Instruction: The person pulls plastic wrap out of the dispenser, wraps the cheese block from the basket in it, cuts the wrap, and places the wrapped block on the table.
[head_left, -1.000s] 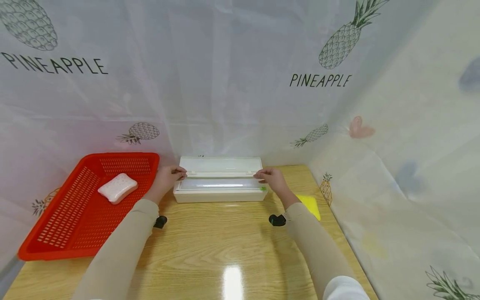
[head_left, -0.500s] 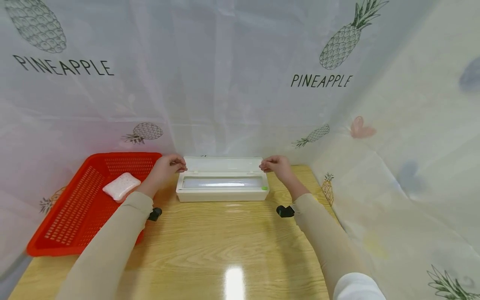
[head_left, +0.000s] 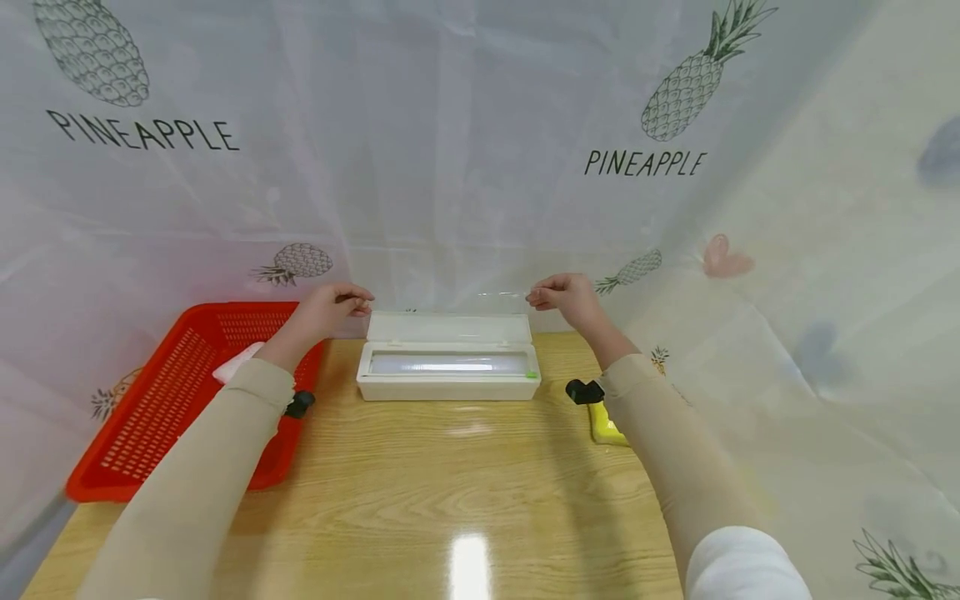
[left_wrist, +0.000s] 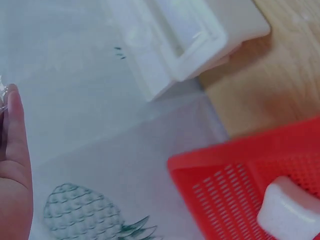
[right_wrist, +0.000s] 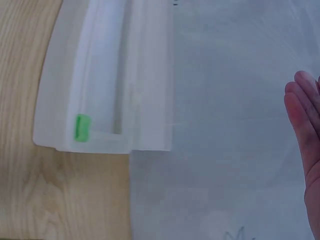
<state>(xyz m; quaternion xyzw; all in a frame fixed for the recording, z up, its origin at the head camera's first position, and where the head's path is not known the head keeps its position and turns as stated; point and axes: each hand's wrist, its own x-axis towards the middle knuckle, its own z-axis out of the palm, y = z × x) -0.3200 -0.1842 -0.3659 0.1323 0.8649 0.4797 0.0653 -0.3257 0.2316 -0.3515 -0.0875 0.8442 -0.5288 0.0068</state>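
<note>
A white plastic wrap dispenser point(head_left: 450, 387) stands at the back of the table. Its lid point(head_left: 450, 328) is raised, and the roll point(head_left: 450, 364) shows inside; a green slide cutter point(right_wrist: 82, 128) sits at the right end. Above the lid's left corner, my left hand point(head_left: 330, 310) pinches clear plastic wrap point(left_wrist: 4, 93), which shows crumpled at the fingertips in the left wrist view. Off the lid's right corner, at a similar height, my right hand point(head_left: 567, 297) pinches the other side of the wrap. Faint glints between the hands mark the transparent sheet.
On the left lies a red perforated basket point(head_left: 281, 454) with a white sponge-like block point(left_wrist: 290, 210) in it. Something yellow point(head_left: 606, 427) is partly behind the right forearm. A pineapple-print sheet point(head_left: 450, 167) hangs close behind the wooden table point(head_left: 420, 483).
Both hands have risen from the dispenser's opening to above its raised lid, drifting slightly apart with the wrap. The dispenser stays on the table.
</note>
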